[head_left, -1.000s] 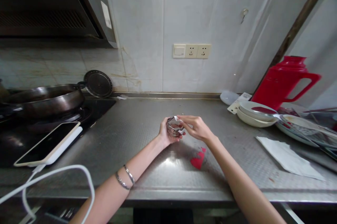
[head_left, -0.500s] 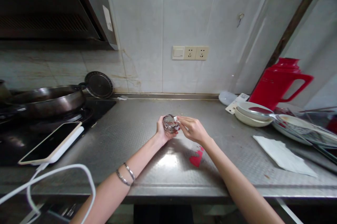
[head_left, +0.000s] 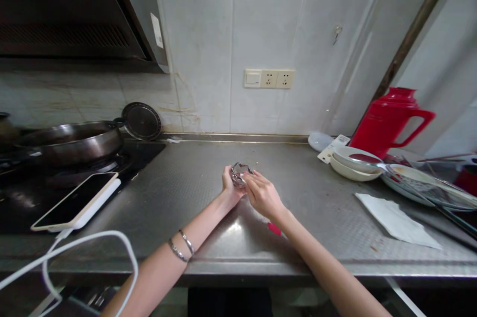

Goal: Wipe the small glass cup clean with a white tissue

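Over the metal counter (head_left: 194,178), my left hand (head_left: 229,189) is wrapped round the side of a small clear glass dish (head_left: 237,173) with a wavy, dark-looking rim. My right hand (head_left: 264,197) has its fingers pressed together, reaching over the dish's near right side. A small white bit, looking like tissue (head_left: 243,176), shows at the right fingertips, mostly hidden by them. Under my right wrist a red patch (head_left: 275,228) lies on the counter, partly covered by the arm.
A phone (head_left: 76,201) with a white cable lies by the stove at left, near a steel pan (head_left: 74,142) and a round dark lid (head_left: 141,121). To the right are a folded white napkin (head_left: 397,220), stacked bowls (head_left: 354,170), plates and a red thermos (head_left: 387,120).
My right hand has moved left and slightly down, further across the dish, with the white bit. My left hand stays round the dish. The view has shifted slightly.
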### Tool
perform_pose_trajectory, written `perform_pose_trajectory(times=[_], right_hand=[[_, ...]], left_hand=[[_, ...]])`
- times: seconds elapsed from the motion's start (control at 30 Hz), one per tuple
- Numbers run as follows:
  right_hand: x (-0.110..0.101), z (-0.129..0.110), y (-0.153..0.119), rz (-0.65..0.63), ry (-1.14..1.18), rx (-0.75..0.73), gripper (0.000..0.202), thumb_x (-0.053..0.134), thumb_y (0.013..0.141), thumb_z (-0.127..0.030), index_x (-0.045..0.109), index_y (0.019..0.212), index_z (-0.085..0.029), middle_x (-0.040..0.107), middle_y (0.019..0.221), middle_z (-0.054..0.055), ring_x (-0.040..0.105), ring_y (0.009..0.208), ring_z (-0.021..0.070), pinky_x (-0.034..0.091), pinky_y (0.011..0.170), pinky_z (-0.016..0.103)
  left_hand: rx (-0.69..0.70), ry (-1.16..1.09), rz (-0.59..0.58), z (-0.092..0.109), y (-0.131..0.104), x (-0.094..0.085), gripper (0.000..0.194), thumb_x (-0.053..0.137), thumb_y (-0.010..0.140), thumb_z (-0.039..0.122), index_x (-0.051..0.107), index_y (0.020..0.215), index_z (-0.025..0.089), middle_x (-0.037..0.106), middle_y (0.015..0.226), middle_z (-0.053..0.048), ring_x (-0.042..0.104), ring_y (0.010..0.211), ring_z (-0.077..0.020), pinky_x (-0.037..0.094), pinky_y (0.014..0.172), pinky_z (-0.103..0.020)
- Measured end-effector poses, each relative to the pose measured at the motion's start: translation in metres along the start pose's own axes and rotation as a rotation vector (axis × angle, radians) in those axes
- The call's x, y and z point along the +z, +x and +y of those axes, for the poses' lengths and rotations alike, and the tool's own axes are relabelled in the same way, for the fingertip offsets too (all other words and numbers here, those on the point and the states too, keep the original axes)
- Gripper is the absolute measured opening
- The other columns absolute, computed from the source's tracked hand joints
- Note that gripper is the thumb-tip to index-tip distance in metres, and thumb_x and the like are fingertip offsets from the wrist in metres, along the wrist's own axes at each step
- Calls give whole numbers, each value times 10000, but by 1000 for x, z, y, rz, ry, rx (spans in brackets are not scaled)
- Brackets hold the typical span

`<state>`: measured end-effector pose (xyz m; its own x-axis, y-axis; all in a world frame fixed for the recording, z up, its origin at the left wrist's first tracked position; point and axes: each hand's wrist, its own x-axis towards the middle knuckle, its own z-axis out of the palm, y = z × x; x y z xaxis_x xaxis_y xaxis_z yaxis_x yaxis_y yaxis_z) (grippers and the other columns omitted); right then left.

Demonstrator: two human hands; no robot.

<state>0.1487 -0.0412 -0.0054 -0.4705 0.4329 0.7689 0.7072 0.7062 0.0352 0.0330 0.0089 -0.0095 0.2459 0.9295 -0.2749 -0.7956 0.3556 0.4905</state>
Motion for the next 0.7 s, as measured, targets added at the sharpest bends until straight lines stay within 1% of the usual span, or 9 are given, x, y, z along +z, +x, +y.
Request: perform_pose_trajectory(times=[0.13,0.27,0.33,0.4,0.5,0.57,0.63,0.67,0.7], right_hand=[[5,-15,4,22,16,81,309,372,877,-67,563,1107,-144,683,1073,121,625,1041,223,478,959,409],[11,-25,9,70,19,82,291,375,881,-68,575,1081,-135,689,1047,135,642,998,217,473,965,397],[11,-27,10,61,8,69,288,388,874,-64,578,1081,-125,680,1071,152,643,1000,221,482,950,392],[7,-25,11,23,18,77,287,401,872,-67,587,1081,-129,687,1053,152,658,966,218,525,878,360],[-5,-10,17,33,91,124,280,412,890,-100,619,1068,-163,704,1023,113,663,972,200,547,836,316],[-15,8,25,158,135,143,280,425,903,-135,638,1079,-182,674,1124,101,578,1142,213,495,950,359],[-23,25,34,263,173,192,264,455,906,-174,660,1068,-204,665,1150,80,547,1179,216,475,984,389],[-26,33,39,252,203,199,253,471,902,-185,671,1055,-213,667,1146,70,545,1181,218,474,987,394],[-28,39,42,191,250,185,241,485,897,-189,684,1031,-219,675,1131,59,558,1166,217,481,981,389]], left_hand=[[51,-43,23,-1,1,2,355,450,795,423,592,648,134,608,530,-47,580,484,-154,436,486,-236],[45,-41,16,-1,0,5,351,448,803,411,599,655,131,603,525,-54,587,510,-163,451,524,-246],[30,-28,11,-1,0,5,365,444,805,422,596,652,128,599,515,-58,583,503,-165,453,524,-249],[2,8,15,0,0,5,372,442,802,435,595,658,128,586,493,-52,570,473,-161,444,496,-249],[-116,119,-6,5,2,4,361,442,786,442,605,703,131,574,468,-39,550,420,-169,417,431,-256],[-236,211,-55,10,1,4,376,435,776,450,618,753,123,598,491,-60,563,417,-195,410,398,-271],[-354,292,-110,15,-2,5,423,417,774,465,629,802,100,635,540,-110,584,431,-231,410,375,-292],[-402,310,-135,16,-3,5,443,408,777,467,633,822,88,647,565,-135,590,434,-243,409,366,-300],[-431,287,-159,17,-5,5,453,405,781,463,635,839,77,655,584,-156,591,431,-252,404,354,-305]])
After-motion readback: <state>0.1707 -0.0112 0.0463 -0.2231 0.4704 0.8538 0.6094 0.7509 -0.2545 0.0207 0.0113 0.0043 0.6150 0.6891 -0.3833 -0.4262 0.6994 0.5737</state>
